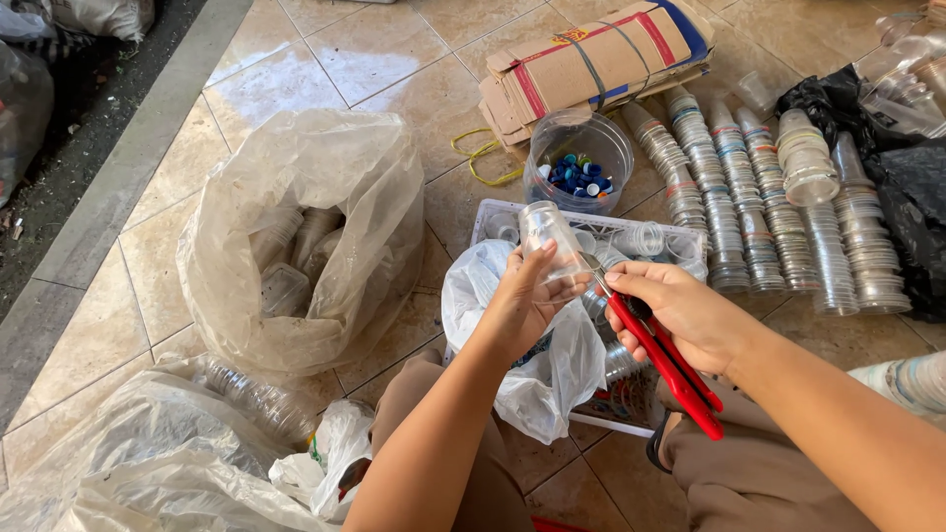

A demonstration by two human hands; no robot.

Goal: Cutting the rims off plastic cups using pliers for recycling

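The left hand [520, 300] holds a clear plastic cup [552, 244] from below, its fingers [540, 264] wrapped around the lower wall and clamped on it, so that the cup rises tilted above the knuckles with its closed bottom pointing up and away. The right hand [680, 313] grips a pair of red-handled scissors [662, 360]; its fingers are closed around the handles near the pivot, and the red handles trail back toward the person's lap. The metal tip of the scissors meets the cup's rim just beside the left fingertips, though whether the blades are open there is too small to tell.

Both hands hover over a white plastic crate [493, 215] standing on the tiled floor [296, 69]. A white plastic bag [537, 379] drapes over the crate's near edge, right under the left wrist. Behind the crate stands a clear round tub [552, 143] holding blue bottle caps [578, 177], and beyond it lies a bundle of flattened cardboard [591, 64] tied with straps. To the right, long rows of nested clear cups [749, 212] lie side by side on the floor, next to black plastic bags [912, 212]. On the left a large clear bag [296, 236] holds more clear containers, and a crushed bottle [251, 399] lies near it, close to the person's knee.
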